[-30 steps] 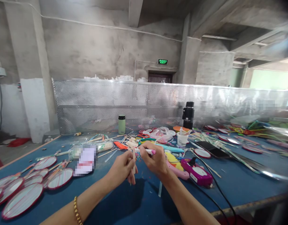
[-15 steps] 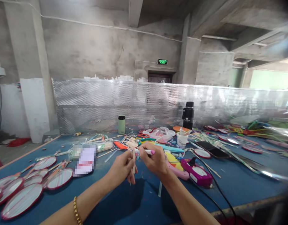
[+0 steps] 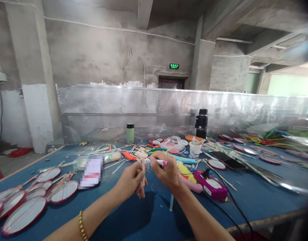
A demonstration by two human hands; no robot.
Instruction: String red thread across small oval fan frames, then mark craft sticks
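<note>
Above the blue table [image 3: 134,217] my left hand [image 3: 131,180] pinches a thin wooden stick [image 3: 143,171] and holds it upright. My right hand [image 3: 166,171] grips a white marker with a pink end [image 3: 159,162], its tip against the top of the stick, where small coloured marks show. Both hands meet in front of me, a little above the tabletop. A gold bracelet [image 3: 82,226] sits on my left wrist.
Red-rimmed oval fans [image 3: 23,214] lie at the left. A purple glue gun [image 3: 211,187] with a black cord lies right of my hands. A green flask [image 3: 130,133], a black flask [image 3: 201,123], a white cup [image 3: 195,148] and loose sticks stand before a perforated metal screen [image 3: 103,110].
</note>
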